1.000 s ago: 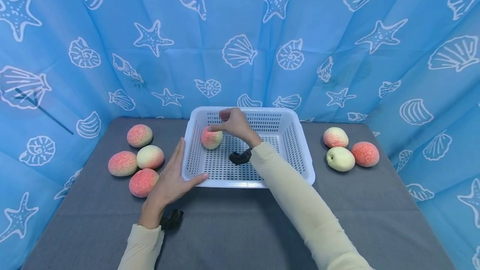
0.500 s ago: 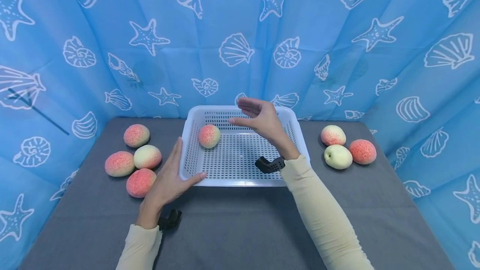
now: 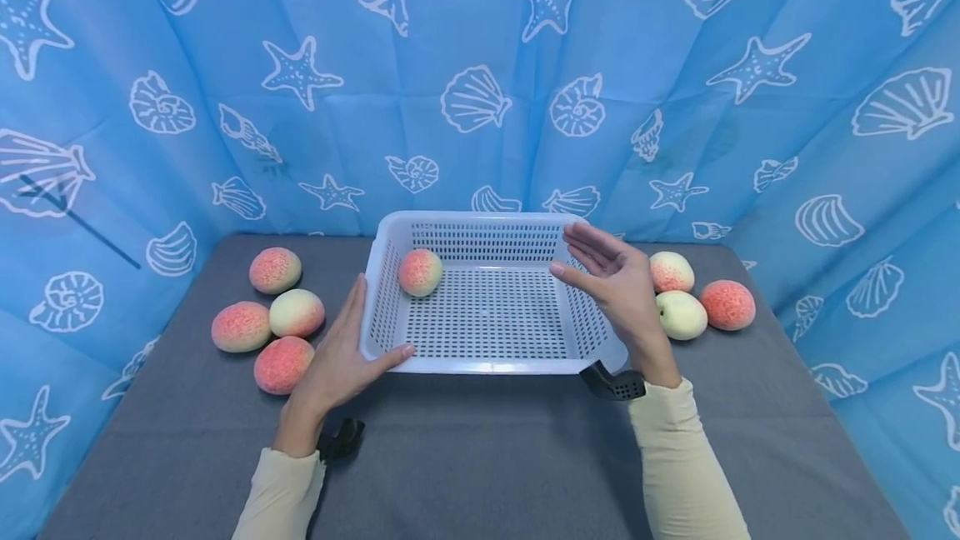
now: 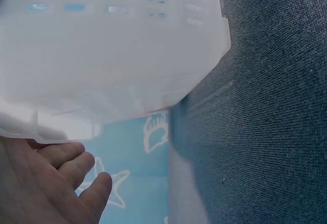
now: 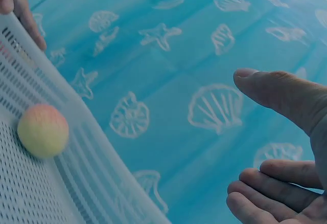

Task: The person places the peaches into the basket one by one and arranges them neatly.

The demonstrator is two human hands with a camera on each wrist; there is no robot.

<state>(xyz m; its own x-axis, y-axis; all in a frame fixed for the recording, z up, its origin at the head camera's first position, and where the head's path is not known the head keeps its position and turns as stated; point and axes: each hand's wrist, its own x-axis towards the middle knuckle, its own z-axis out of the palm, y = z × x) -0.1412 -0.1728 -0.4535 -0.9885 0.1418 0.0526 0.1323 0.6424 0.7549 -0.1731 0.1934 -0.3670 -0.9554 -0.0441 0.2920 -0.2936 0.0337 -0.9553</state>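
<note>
A white perforated plastic basket [image 3: 491, 367] stands on the grey cloth, with one red-and-yellow peach [image 3: 420, 272] in its left part. My left hand [image 3: 339, 367] rests at the basket's near left corner, fingers stretched along the left side and thumb over the front rim. In the left wrist view, the fingertips lie just under the rim [image 4: 61, 141]. My right hand [image 3: 624, 283] is over the basket's right side, holding nothing, its thumb spread from the fingers. The right wrist view also shows the peach [image 5: 43, 131] and the right hand's loose fingers [image 5: 291, 173].
Several peaches lie left of the basket, among them a red one [image 3: 284, 365] close to my left hand. To the right are a red peach [image 3: 727, 305], a pale one [image 3: 681, 315] and a blushed one [image 3: 672, 272]. A blue shell-patterned curtain [image 3: 480, 107] hangs behind.
My right hand has let go of the peach inside the basket and moved right, across to the basket's right side. The left hand has stayed at the corner.
</note>
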